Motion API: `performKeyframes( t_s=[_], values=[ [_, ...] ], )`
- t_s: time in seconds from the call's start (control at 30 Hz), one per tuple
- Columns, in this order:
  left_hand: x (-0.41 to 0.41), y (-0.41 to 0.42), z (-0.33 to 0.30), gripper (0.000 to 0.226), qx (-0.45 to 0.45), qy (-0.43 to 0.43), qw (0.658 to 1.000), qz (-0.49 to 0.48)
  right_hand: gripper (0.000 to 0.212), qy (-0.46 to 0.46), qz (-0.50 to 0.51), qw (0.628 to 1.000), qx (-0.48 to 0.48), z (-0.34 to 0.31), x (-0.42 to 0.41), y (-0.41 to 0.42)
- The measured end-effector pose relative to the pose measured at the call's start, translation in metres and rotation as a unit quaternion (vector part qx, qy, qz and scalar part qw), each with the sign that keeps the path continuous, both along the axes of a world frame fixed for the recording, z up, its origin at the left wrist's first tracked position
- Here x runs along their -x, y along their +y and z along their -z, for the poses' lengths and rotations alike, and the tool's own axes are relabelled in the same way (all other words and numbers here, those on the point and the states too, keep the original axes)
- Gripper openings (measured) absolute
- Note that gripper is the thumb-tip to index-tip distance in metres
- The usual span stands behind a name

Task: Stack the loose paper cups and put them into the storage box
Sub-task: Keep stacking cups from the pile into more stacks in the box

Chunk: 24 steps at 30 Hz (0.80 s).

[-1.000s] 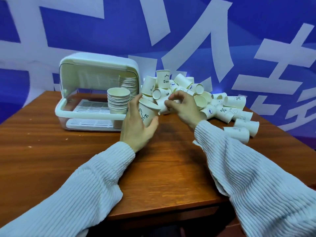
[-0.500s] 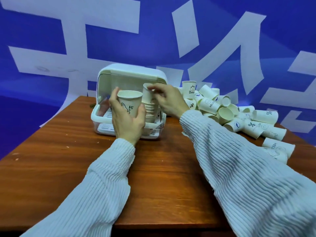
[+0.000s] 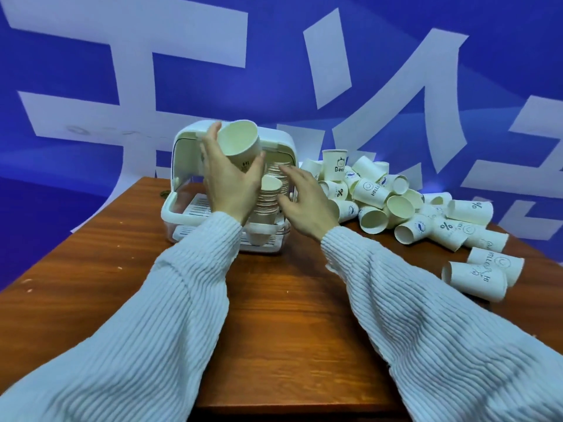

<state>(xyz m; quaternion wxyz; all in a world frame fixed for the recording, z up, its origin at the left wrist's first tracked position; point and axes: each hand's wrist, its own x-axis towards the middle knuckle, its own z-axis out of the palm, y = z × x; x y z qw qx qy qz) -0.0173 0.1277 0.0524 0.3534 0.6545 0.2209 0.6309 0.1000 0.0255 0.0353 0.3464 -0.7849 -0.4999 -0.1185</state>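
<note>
Right now your left hand (image 3: 231,181) wraps its fingers around a single paper cup (image 3: 240,146), tilted with its mouth toward you, above the nested cup stack (image 3: 269,196) in the storage box (image 3: 182,208). The stack sits just below and right of that cup, so I judge the cup must turn upright. Your right hand (image 3: 307,202), fingers loosely spread and empty, hovers beside the stack, while the loose cup pile (image 3: 396,205) lies to its right.

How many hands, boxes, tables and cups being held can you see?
Hands: 2 (left hand, right hand)
Box: 1
Table: 1
Held cup: 1, in the left hand
Total: 5
</note>
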Motion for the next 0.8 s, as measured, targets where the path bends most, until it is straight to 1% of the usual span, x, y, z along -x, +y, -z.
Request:
performKeyframes(
  t_s=[0.07,0.1,0.13,0.2,0.23,0.27,0.33,0.4,0.47,0.57,0.63,0.73,0.8],
  values=[
    [-0.011,0.008,-0.004,0.079,-0.033,0.087,0.996,0.015,0.061,0.015,0.015,1.000,-0.003,0.002,-0.002,-0.007],
    [-0.017,0.012,-0.001,0.078,-0.051,0.154,0.986,0.020,0.061,0.023,0.015,1.000,0.000,0.004,-0.003,-0.009],
    [-0.021,0.016,0.003,0.077,-0.068,0.237,0.969,0.014,0.061,0.028,0.013,1.000,0.003,0.006,-0.005,-0.012],
    [-0.026,0.018,0.017,0.075,-0.092,0.391,0.915,-0.027,0.061,0.031,0.016,0.999,0.007,0.008,-0.009,-0.018],
    [-0.025,0.017,0.023,0.078,-0.104,0.438,0.892,-0.048,0.060,0.030,0.022,0.999,0.008,0.009,-0.012,-0.021],
    [-0.024,0.016,0.029,0.086,-0.115,0.460,0.878,-0.061,0.059,0.029,0.026,0.999,0.006,0.009,-0.015,-0.025],
    [-0.022,0.016,0.031,0.098,-0.132,0.476,0.867,-0.069,0.055,0.032,0.034,0.999,0.004,0.009,-0.020,-0.033],
    [-0.022,0.018,0.029,0.098,-0.145,0.490,0.857,-0.073,0.056,0.037,0.040,0.998,0.010,0.010,-0.025,-0.041],
    [-0.024,0.012,0.030,0.087,-0.171,0.472,0.860,-0.088,0.057,0.050,0.050,0.997,0.014,0.011,-0.028,-0.048],
    [-0.028,-0.017,0.039,0.068,-0.260,0.370,0.886,-0.105,0.058,0.080,0.061,0.995,0.010,0.011,-0.031,-0.058],
    [-0.032,-0.041,0.046,0.061,-0.304,0.342,0.885,-0.085,0.058,0.089,0.068,0.994,0.012,0.015,-0.034,-0.063],
    [-0.042,-0.070,0.057,0.055,-0.297,0.331,0.896,-0.018,0.058,0.093,0.057,0.993,0.038,0.021,-0.039,-0.072],
    [-0.049,-0.084,0.061,0.054,-0.276,0.327,0.904,0.012,0.057,0.116,0.060,0.991,0.035,0.026,-0.048,-0.083]
  ],
)
